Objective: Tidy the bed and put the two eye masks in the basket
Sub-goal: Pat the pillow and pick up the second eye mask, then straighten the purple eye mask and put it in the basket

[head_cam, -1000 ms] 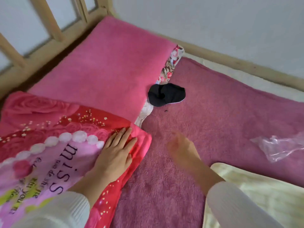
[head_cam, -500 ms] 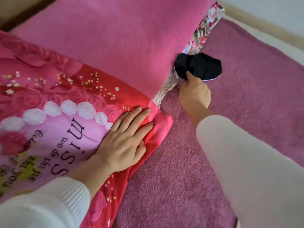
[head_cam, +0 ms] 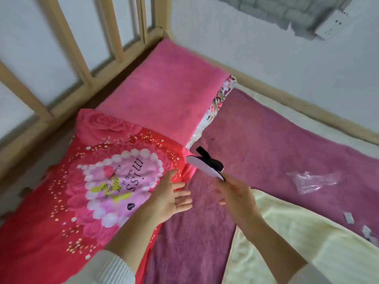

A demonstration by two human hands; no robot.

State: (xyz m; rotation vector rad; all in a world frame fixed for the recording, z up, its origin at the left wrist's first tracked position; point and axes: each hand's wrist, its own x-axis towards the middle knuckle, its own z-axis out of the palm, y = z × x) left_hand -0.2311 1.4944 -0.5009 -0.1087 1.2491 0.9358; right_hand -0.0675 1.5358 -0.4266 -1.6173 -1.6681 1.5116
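My right hand holds a black eye mask by one end, lifted above the purple blanket. The mask's white underside and black strap show. My left hand hovers open, fingers spread, just left of the right hand, at the edge of the folded red rose quilt. A pink pillow lies beyond the quilt against the wooden bed rail. Only this one eye mask is in view, and no basket.
A clear plastic bag lies on the purple blanket at right. A pale yellow blanket covers the near right. Small scraps lie beside it. The wooden bed frame and white wall bound the far side.
My right hand reached the black eye mask beside the pillow, took hold of it and lifted it back toward me. My left hand rose off the red quilt and opened.
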